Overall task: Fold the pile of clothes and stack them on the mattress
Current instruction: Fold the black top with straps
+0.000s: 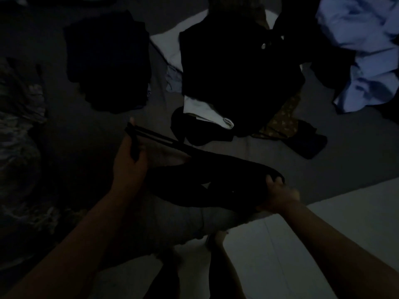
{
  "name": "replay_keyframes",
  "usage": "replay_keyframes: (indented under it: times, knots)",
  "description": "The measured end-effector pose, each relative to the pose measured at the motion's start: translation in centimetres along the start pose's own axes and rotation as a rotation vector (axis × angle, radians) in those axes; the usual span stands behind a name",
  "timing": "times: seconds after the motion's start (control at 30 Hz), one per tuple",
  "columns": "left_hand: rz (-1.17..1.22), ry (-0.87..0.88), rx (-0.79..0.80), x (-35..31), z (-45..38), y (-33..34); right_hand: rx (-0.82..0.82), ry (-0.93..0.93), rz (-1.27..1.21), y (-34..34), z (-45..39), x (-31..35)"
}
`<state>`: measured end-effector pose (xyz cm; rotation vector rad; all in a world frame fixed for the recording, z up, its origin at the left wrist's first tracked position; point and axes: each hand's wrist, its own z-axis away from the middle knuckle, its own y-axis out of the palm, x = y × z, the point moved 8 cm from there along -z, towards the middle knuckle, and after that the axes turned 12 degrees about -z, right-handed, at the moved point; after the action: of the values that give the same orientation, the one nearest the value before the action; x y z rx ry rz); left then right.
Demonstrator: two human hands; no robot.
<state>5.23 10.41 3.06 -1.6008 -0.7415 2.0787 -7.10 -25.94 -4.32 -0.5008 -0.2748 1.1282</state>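
Dark garment (207,180) stretched between both hands (each end gripped).

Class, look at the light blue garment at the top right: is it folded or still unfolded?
Unfolded. The light blue garment lies crumpled in loose, uneven creases, spread beside the dark clothes pile, with no flat squared edges.

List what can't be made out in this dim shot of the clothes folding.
- Head view: the dark garment held between the left hand and right hand; the dimness hides what kind it is.
- The dark stack: the number of items cannot be told in the low light.
- The blue cloth: cut off by the top and right edges.
- The patterned fabric: cut off by the left edge.
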Motion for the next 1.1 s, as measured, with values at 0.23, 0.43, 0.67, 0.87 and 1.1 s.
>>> replay_keyframes:
  times: [0.23, 0.43, 0.67, 0.87, 1.1]
  knots:
    - [-0.056, -0.09, 0.211, 1.1, 2.8, 5.6, -0.108, -0.043, -0.109, -2.4, -1.3, -1.3]
    - [0.003, -0.062, 0.4, -0.1, 3.7, 10.7, 0.024, -0.047, 0.198, 0.0, -3.0, -1.2]
    - [-0.225, -0.145, 0.275, 0.0, 3.4, 10.9, -0.071, -0.162, -0.5, 5.4, -3.6, 5.8]
    - [-0.584, -0.062, 0.178, -0.4, 4.6, 11.3, -0.4, -0.302, -0.204, 5.7, -1.2, 6.3]
    - [-1.027, 0.537, 0.995, -0.7, 12.0, 22.2, -0.086, -0.361, -0.405, 7.6, -3.0, 4.5]
